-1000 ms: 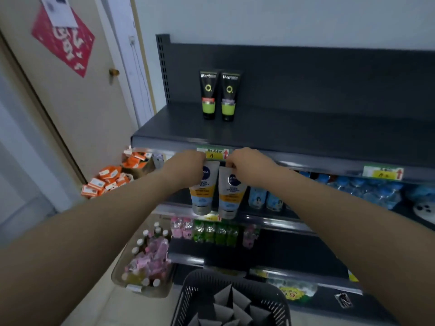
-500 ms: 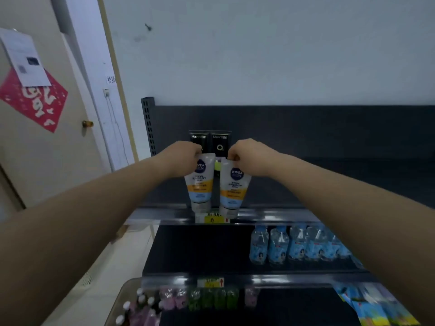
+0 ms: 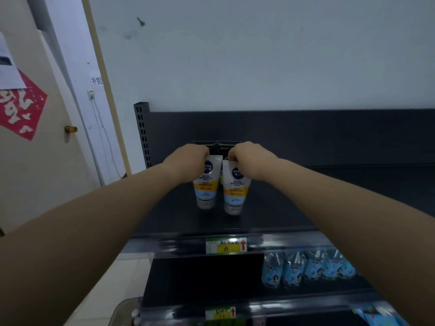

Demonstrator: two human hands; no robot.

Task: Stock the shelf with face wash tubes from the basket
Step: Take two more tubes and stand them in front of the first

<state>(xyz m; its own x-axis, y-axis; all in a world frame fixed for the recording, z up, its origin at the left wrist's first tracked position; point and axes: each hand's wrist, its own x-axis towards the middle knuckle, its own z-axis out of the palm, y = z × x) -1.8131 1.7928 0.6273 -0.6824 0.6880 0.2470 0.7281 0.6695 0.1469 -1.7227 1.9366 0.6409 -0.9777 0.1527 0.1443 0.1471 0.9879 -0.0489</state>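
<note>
Left hand [image 3: 188, 161] grips the top of left face wash tube [image 3: 207, 182]; right hand [image 3: 249, 158] grips right face wash tube [image 3: 235, 189]. Both are cap-down, side by side over the top shelf [image 3: 306, 208]; contact unclear. Black tubes [image 3: 224, 147] stand directly behind, mostly hidden by the hands. Price tag [image 3: 226, 245] on shelf edge, blue bottles [image 3: 306, 267] below.
</note>
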